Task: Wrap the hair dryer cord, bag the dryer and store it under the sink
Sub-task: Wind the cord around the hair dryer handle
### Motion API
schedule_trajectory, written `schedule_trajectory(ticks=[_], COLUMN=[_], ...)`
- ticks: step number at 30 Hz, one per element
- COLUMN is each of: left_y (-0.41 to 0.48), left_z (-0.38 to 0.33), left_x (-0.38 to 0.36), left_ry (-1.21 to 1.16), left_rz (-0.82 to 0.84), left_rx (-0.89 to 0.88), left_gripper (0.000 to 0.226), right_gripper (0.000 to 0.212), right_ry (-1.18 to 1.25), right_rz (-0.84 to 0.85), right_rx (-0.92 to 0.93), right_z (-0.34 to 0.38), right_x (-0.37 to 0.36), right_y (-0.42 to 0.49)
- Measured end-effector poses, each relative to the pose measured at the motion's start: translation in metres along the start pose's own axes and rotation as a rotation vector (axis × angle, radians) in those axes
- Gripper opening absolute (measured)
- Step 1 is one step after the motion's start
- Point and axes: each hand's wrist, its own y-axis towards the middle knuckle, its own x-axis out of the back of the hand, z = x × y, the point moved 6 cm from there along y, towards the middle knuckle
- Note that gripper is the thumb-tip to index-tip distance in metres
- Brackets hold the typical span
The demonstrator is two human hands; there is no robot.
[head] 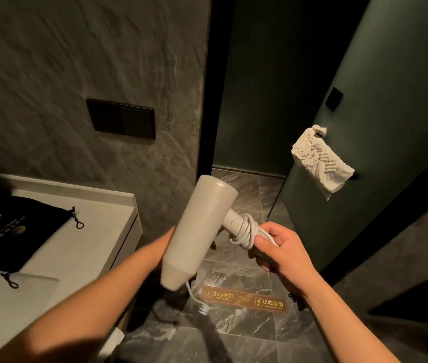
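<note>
A pale grey hair dryer [199,229] is held in mid air over the floor, barrel tilted, nozzle end down. Its white cord [245,233] is coiled around the handle, and a loose tail with the plug [203,309] hangs below. My right hand [282,255] grips the handle's end over the cord. My left hand [167,238] is mostly hidden behind the barrel, apparently supporting it. A black drawstring bag [16,231] with gold print lies flat on the white counter [82,247] at left.
A dark switch plate [121,118] sits on the grey stone wall. A green door [380,132] at right carries a white patterned towel [320,162] on a bar. A gold caution strip [244,299] marks the step on the marble floor.
</note>
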Motion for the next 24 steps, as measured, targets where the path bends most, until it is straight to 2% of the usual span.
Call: schedule_trajectory(ticks=[2, 4, 5, 9, 11, 14, 17, 20, 22, 24], left_y=[-0.042, -0.066, -0.072, -0.086, -0.093, -0.099, -0.097, -0.092, -0.080, -0.070], left_z=[-0.029, -0.022, -0.018, -0.033, -0.057, -0.097, -0.139, -0.167, -0.175, -0.173], left_x=[-0.032, -0.049, -0.045, -0.045, -0.047, -0.040, -0.025, -0.007, 0.005, 0.014], left_ry=[-0.017, -0.071, -0.049, 0.243, 0.500, 1.086, 1.435, 1.559, 1.531, 1.437], left_rz=[0.006, 0.064, 0.033, -0.011, -0.005, -0.009, 0.017, 0.042, 0.071, 0.152], left_rx=[0.030, 0.029, 0.005, -0.032, -0.113, -0.222, -0.275, -0.372, -0.408, -0.371], left_gripper=[0.038, 0.036, 0.032, 0.026, 0.025, 0.026, 0.035, 0.038, 0.041, 0.046], right_gripper=[0.046, 0.033, 0.029, 0.026, 0.029, 0.035, 0.039, 0.037, 0.036, 0.036], right_ry=[-0.033, -0.055, -0.056, -0.135, -0.259, -0.539, -0.867, -0.872, -0.760, -0.598], right_rz=[-0.151, -0.271, -0.322, -0.486, -0.510, -0.416, -0.277, -0.090, 0.061, 0.210], right_rx=[-0.024, -0.057, -0.073, -0.125, -0.131, -0.139, -0.136, -0.118, -0.117, -0.137], right_z=[-0.007, -0.014, -0.018, -0.029, -0.033, -0.036, -0.042, -0.045, -0.042, -0.038], right_x=[0.007, 0.012, 0.013, 0.016, 0.013, 0.001, -0.010, -0.018, -0.024, -0.030], right_y=[0.003, 0.006, 0.006, 0.009, 0.010, 0.014, 0.016, 0.016, 0.013, 0.008])
